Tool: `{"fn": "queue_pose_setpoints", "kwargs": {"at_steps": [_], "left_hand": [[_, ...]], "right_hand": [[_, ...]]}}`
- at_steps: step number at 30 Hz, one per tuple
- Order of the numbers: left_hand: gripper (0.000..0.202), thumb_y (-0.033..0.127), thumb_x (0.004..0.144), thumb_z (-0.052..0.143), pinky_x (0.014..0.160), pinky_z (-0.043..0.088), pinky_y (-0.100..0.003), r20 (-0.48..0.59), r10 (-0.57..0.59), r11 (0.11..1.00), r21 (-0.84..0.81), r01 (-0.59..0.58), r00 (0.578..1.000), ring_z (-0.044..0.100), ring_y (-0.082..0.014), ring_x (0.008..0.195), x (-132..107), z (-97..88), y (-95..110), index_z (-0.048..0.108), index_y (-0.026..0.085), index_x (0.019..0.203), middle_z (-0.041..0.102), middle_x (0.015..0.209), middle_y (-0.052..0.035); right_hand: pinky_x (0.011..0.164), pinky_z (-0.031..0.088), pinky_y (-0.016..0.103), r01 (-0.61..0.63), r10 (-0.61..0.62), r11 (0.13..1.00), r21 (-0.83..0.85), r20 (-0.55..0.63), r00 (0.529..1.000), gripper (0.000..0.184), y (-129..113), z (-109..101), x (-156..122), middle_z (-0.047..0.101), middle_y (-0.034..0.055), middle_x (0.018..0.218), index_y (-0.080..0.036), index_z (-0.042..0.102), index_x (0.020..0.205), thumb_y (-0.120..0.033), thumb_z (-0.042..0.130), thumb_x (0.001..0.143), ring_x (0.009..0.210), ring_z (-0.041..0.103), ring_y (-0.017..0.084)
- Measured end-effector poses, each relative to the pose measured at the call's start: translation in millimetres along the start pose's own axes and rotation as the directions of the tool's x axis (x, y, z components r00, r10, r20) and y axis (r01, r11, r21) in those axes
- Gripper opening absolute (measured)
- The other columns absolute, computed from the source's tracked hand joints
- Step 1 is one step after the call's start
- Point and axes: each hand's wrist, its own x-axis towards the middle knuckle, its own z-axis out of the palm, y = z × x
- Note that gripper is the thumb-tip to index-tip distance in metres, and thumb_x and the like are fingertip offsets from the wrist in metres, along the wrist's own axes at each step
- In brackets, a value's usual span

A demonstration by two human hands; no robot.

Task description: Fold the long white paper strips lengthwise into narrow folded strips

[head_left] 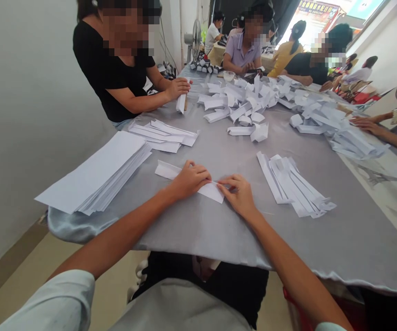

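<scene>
A narrow strip of white paper [211,192] lies on the table in front of me, with a crease along its length. My left hand [190,178] is closed on the strip's far edge near the middle, covering part of it. At the strip's right end, my right hand [237,192] pinches the edge between thumb and fingers. The strip's left end [167,170] shows beyond my left hand. To the left lies a stack of flat white paper sheets [98,170]. On the right is a small pile of folded paper strips [293,186].
More paper strips [166,135] lie behind the stack. Large heaps of folded white paper [250,99] cover the table's middle and right. A co-worker in black [122,69] handles paper at the far left; other people sit around the grey-covered table [219,142].
</scene>
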Motion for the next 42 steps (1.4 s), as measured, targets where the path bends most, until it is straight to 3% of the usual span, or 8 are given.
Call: {"fn": "queue_pose_setpoints", "kwargs": {"at_steps": [4, 12, 24, 35, 42], "left_hand": [[0.028, 0.028, 0.112, 0.047, 0.091, 0.031, -0.041, 0.007, 0.050, 0.993, 0.103, -0.051, 0.999, 0.065, -0.0195, 0.093, 1.4, 6.4, 8.2, 0.069, 0.019, 0.097, 0.076, 0.098, -0.0046], [0.027, 0.024, 0.111, 0.048, 0.088, 0.029, -0.042, 0.006, 0.090, 0.983, 0.157, -0.090, 0.996, 0.062, -0.0199, 0.089, 2.2, 10.2, 13.7, 0.069, 0.019, 0.094, 0.078, 0.096, -0.0036], [0.021, 0.022, 0.106, 0.053, 0.085, 0.028, -0.045, 0.018, -0.015, 0.996, 0.086, 0.013, 1.000, 0.062, -0.0207, 0.087, -0.3, -9.2, -5.9, 0.068, 0.021, 0.092, 0.079, 0.096, -0.0016], [0.025, 0.028, 0.107, 0.051, 0.085, 0.029, -0.044, 0.023, -0.069, 0.997, 0.039, 0.068, 0.997, 0.063, -0.0228, 0.088, 1.5, -8.0, -1.7, 0.070, 0.022, 0.092, 0.079, 0.095, -0.0046], [0.024, 0.030, 0.107, 0.051, 0.086, 0.029, -0.044, 0.015, -0.106, 0.994, 0.027, 0.105, 0.994, 0.064, -0.0228, 0.088, -4.1, -8.3, -14.3, 0.069, 0.022, 0.094, 0.079, 0.097, -0.0048]], "right_hand": [[0.088, 0.054, 0.044, 0.106, -0.106, 0.992, -0.075, 0.002, 0.994, 0.017, 1.0, 1.8, 0.7, 0.075, 0.0081, 0.094, -0.026, 0.084, 0.100, -0.036, 0.070, 0.100, 0.094, 0.065, 0.026], [0.083, 0.046, 0.042, 0.236, -0.230, 0.963, -0.127, 0.066, 0.971, 0.018, 2.5, 2.2, 0.6, 0.071, 0.0072, 0.088, -0.022, 0.080, 0.091, -0.028, 0.067, 0.101, 0.089, 0.062, 0.025], [0.081, 0.037, 0.038, 0.146, -0.124, 0.959, -0.244, 0.104, 0.987, 0.023, 7.1, -13.7, 4.3, 0.065, 0.0033, 0.080, -0.022, 0.079, 0.087, -0.032, 0.066, 0.102, 0.083, 0.060, 0.023], [0.082, 0.036, 0.038, 0.119, -0.083, 0.950, -0.287, 0.133, 0.988, 0.028, 7.1, -20.1, 5.8, 0.067, 0.0038, 0.084, -0.022, 0.074, 0.083, -0.034, 0.061, 0.104, 0.084, 0.061, 0.023], [0.082, 0.036, 0.038, 0.072, -0.047, 0.951, -0.300, 0.091, 0.995, 0.024, 17.7, -28.7, 8.8, 0.068, 0.0030, 0.083, -0.022, 0.075, 0.083, -0.031, 0.063, 0.102, 0.084, 0.063, 0.023]]}}
